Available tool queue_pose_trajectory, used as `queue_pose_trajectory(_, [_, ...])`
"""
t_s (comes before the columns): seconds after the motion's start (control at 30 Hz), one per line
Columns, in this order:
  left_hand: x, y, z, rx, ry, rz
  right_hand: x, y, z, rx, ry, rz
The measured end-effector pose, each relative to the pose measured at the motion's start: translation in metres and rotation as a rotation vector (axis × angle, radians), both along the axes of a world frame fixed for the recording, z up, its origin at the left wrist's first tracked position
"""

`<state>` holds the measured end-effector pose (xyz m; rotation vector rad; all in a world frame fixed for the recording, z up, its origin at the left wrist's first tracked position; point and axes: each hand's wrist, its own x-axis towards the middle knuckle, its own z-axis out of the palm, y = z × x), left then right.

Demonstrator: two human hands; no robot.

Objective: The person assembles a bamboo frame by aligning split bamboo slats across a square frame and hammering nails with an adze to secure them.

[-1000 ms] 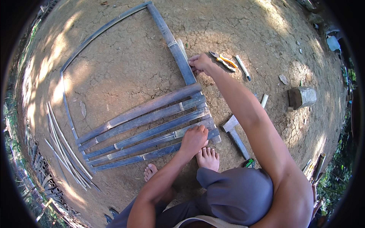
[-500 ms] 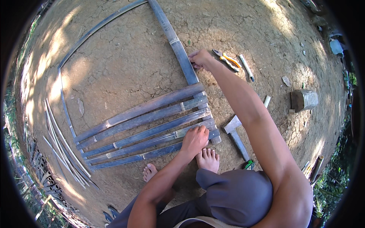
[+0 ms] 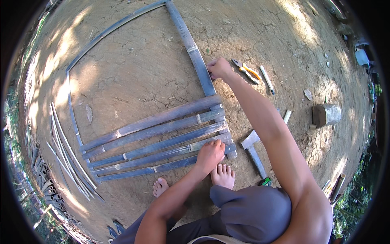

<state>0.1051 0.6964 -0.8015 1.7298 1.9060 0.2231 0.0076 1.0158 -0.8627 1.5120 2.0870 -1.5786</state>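
**Bamboo slat panel on the dirt: one hand pins, one hand steadies the rail**

Whole thing is laid flat on the bare ground [image 3: 154,73], which makes sense since the packed dirt gives an even surface to line slats up on.

The left hand [image 3: 210,155] is pressed down, fingers spread and flat, on the nearest bamboo slats [image 3: 162,142], just below centre of the frame. It isn't gripping anything, it looks like it's just weighting the ends so they stay put. A bare foot [image 3: 222,175] sits right below that hand, next to the slat ends, probably bracing the same edge.

The right hand [image 3: 219,67] reaches to the upper middle of the frame and rests on the upright bamboo rail [image 3: 195,53], fingers curled down onto its right edge. I can't tell whether it's properly clamped around it or only touching.

That rail runs across the slat ends, so holding it keeps the right side square. A thin curved strip [image 3: 73,101] forms the outline on the left and top.

Tools are parked within arm's reach on the right: orange-handled pliers [image 3: 247,71], a hatchet [image 3: 252,149] and a wooden block [image 3: 326,114]. Spare thin strips [image 3: 65,158] lie at the left edge.
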Motion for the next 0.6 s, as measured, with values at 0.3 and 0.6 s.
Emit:
queue_pose_trajectory(0.3, [-0.062,0.050,0.025,0.218,-0.068,0.335,-0.008,-0.012,0.003,0.510,0.026,0.060])
queue_pose_trajectory(0.6, [-0.135,0.090,-0.002,0.249,0.065,0.401,-0.024,-0.010,0.019,0.314,-0.039,0.139])
